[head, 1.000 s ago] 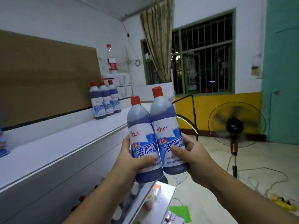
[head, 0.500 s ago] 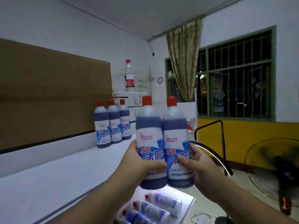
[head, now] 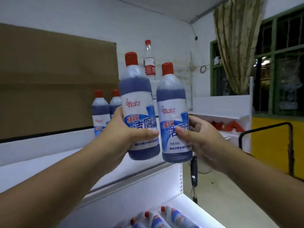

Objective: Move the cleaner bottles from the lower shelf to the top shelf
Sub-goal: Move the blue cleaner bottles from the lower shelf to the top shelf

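My left hand [head: 126,137] grips a red-capped cleaner bottle of blue liquid [head: 136,97], held upright above the white top shelf [head: 49,163]. Beside it, my right hand [head: 202,139] holds a second, matching cleaner bottle [head: 172,106] a little lower, over the shelf's front edge. The two held bottles almost touch. More of these bottles [head: 100,111] stand at the back of the top shelf, partly hidden by my left hand. Several bottles [head: 176,218] lie on the lit lower shelf [head: 210,213] at the bottom.
A brown board [head: 54,83] leans on the wall behind the top shelf. A clear bottle with a red label [head: 149,63] stands on a white box farther back. To the right are another white shelf unit [head: 230,111], a black metal frame [head: 289,145], and a barred window.
Both hands have lifted the two bottles higher and closer to the top shelf. The left bottle now sits above the right. My view has swung left and up; the fan is out of sight.
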A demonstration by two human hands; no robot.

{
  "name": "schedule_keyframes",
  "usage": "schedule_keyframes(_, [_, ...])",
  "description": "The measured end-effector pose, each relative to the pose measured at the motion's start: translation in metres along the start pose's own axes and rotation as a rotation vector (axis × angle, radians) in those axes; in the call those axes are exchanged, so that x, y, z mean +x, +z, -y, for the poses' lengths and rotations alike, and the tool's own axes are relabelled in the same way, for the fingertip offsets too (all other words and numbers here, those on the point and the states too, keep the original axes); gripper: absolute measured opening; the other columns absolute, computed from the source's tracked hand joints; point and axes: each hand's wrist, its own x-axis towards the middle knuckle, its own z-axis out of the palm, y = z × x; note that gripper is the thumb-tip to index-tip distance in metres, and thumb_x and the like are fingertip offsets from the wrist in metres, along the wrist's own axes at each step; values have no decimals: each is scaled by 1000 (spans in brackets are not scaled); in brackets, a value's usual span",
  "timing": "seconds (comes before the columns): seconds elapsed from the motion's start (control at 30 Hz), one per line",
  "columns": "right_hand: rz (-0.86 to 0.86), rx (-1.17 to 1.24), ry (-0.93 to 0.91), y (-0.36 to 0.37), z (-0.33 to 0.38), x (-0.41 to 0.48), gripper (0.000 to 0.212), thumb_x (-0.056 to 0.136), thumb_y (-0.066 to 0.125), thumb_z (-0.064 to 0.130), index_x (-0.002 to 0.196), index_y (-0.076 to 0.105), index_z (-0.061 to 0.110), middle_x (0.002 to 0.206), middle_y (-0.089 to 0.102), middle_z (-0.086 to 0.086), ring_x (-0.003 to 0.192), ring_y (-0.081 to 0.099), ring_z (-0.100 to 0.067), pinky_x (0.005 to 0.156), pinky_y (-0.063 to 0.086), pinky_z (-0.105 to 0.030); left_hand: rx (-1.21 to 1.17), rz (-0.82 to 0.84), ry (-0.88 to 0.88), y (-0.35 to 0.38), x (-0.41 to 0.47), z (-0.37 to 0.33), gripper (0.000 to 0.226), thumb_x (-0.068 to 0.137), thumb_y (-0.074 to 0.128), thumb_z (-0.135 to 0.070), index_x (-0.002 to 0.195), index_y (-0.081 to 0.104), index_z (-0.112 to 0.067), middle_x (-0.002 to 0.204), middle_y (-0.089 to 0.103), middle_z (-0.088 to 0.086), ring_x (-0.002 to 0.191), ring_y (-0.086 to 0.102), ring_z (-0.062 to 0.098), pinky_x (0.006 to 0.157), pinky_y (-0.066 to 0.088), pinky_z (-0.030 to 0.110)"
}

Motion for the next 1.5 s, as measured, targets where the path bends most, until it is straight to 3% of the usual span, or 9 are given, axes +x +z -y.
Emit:
schedule_keyframes(0.13, [148, 79, -28, -12, 3, 45, 54, 58, 70, 17, 110, 54, 19, 104, 69, -7, 94, 69, -26, 81, 56, -44, 112, -179, 37, -5, 4, -17, 92, 43, 86, -11, 125, 46, -22, 110, 69, 9, 101, 67, 31, 88, 52, 54])
schedule_keyframes(0.33, [298, 77, -13, 9, -2, 113, 52, 56, 71, 20, 105, 55, 20, 102, 68, -4, 93, 67, -23, 76, 57, -39, 392, -389, 86, -34, 10, -46, 85, 45, 84, -15, 121, 46, -22, 103, 68, 4, 94, 69, 21, 78, 58, 40])
schedule_keyframes(0.47, [331, 55, -13, 25, -7, 150, 42, 72, 70, 11, 109, 52, 18, 101, 65, -3, 93, 65, -22, 77, 56, -39, 503, -429, 93, -55, 28, -48, 90, 45, 85, -20, 123, 42, -22, 106, 66, 5, 97, 67, 22, 82, 57, 42])
schedule_keyframes(0.6, [357, 74, 8, 36, -17, 181, 43, 73, 69, 11, 112, 52, 16, 104, 66, -6, 95, 65, -25, 82, 55, -43, 484, -472, 77, -83, 47, -19, 85, 52, 87, -14, 123, 41, -24, 107, 65, 4, 98, 66, 22, 85, 55, 48])
schedule_keyframes(0.7, [345, 54, -16, 42, -27, 199, 47, 70, 71, 13, 112, 51, 18, 107, 66, -5, 99, 64, -25, 89, 53, -46, 447, -510, 59, -97, 62, 9, 83, 53, 89, -12, 121, 43, -25, 107, 66, 1, 98, 66, 21, 83, 57, 42])
schedule_keyframes(0.8, [294, 25, -85, 49, -41, 210, 44, 68, 73, 15, 105, 52, 26, 103, 66, 2, 94, 65, -18, 80, 56, -39, 420, -525, 31, -101, 76, 37, 78, 53, 89, -8, 116, 45, -24, 104, 67, -1, 95, 67, 17, 75, 58, 34])
schedule_keyframes(0.93, [336, 13, -135, 60, -55, 216, 44, 63, 75, 19, 99, 53, 30, 99, 67, 6, 90, 66, -13, 73, 56, -30, 401, -590, -11, -104, 88, 70, 76, 54, 89, -9, 114, 45, -26, 105, 66, -4, 96, 65, 16, 83, 56, 39])
schedule_keyframes(1.33, [403, -69, -159, 63, -110, 210, 54, 45, 74, 35, 95, 54, 38, 96, 68, 13, 91, 67, -9, 81, 58, -34, 571, -481, -110, -113, 86, 101, 89, 51, 92, -18, 120, 39, -38, 110, 66, -14, 100, 66, 9, 87, 57, 35])
schedule_keyframes(1.5, [461, -265, -210, 61, -114, 207, 61, 44, 72, 42, 100, 48, 44, 107, 61, 20, 99, 61, -4, 85, 56, -29, 648, -445, -169, -109, 82, 93, 82, 55, 89, -25, 107, 32, -51, 106, 58, -27, 93, 62, -1, 74, 55, 14])
